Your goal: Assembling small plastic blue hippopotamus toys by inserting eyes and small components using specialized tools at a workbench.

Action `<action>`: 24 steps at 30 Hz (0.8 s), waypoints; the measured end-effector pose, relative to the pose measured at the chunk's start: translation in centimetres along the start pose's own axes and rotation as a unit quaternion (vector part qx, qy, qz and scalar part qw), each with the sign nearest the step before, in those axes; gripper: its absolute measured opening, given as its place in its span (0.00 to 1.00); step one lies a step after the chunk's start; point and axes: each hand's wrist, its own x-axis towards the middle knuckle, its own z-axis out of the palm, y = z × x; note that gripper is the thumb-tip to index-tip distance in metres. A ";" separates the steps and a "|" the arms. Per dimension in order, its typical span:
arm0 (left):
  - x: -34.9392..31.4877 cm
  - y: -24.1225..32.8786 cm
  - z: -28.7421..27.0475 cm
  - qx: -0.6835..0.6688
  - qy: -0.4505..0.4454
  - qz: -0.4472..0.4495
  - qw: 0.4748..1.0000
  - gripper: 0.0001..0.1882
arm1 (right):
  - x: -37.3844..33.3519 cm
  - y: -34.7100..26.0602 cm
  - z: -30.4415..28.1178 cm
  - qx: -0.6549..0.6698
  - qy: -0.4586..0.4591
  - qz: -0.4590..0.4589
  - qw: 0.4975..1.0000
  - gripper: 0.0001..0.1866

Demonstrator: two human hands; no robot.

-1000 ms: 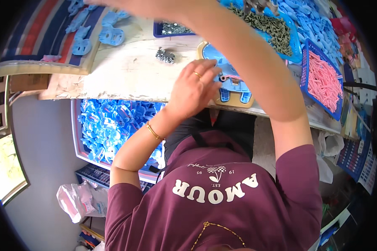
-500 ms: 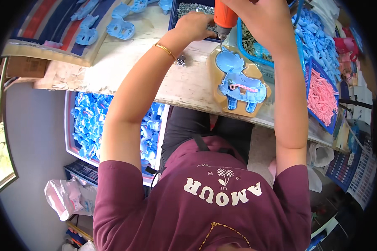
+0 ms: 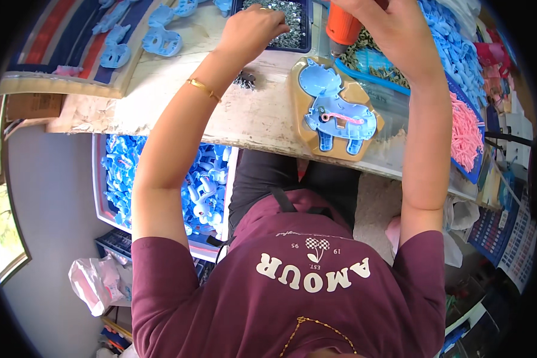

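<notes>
My right hand grips an orange electric screwdriver near the top edge. Its tip points down beside the far end of a tan holding block. A light blue animal-shaped plastic shell half lies in that block, with a pink plastic strip across its body. To the left, my left hand hovers at a dark blue tray of small metal screws. Its fingers are curled together; whatever they pinch is hidden. A little heap of screws lies on the table below that wrist.
Blue shell parts lie at the far left beside a striped cloth. On the right are a teal-rimmed basket, piled blue pieces and pink strips. Below the table's left edge stands a bin full of blue parts.
My left hand has moved left, over the screw tray, and its fingers have curled in. The screwdriver has moved right, away from the shell's head end.
</notes>
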 end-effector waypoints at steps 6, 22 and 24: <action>-5.3 6.3 -2.6 -0.108 0.134 0.147 0.974 0.12 | -1.3 0.8 1.1 0.131 -0.001 0.049 0.990 0.13; -7.1 12.0 -2.7 -0.244 0.094 0.160 0.952 0.16 | -4.7 1.2 2.3 0.163 0.076 0.080 0.981 0.11; -7.4 12.2 -2.8 -0.266 0.078 0.144 0.950 0.16 | -4.7 1.1 2.3 0.158 0.080 0.069 0.982 0.11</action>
